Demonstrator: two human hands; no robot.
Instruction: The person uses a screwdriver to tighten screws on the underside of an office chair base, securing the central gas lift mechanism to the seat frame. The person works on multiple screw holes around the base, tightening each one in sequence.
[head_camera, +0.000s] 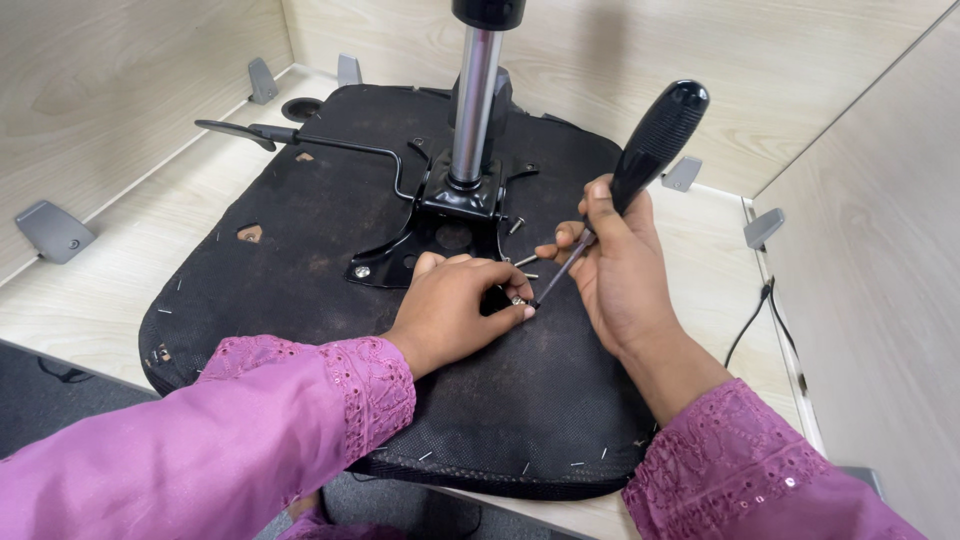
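My left hand (455, 310) pinches a small screw (518, 300) against the black underside of the chair seat (520, 400) lying on the tabletop (90, 290). My right hand (620, 270) is wrapped around the black-handled screwdriver (655, 140), tip at that screw. Beyond stand the mounting plate (440, 235) and chrome gas cylinder (475, 100).

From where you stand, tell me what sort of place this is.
Probably an office cubicle desk: pale wood-grain partition panels joined by grey brackets, a cable grommet hole, and an upturned office chair seat being worked on.

A pale wooden desk (120, 270) bears an upturned black chair seat (300, 240) and a black cable (755, 315).
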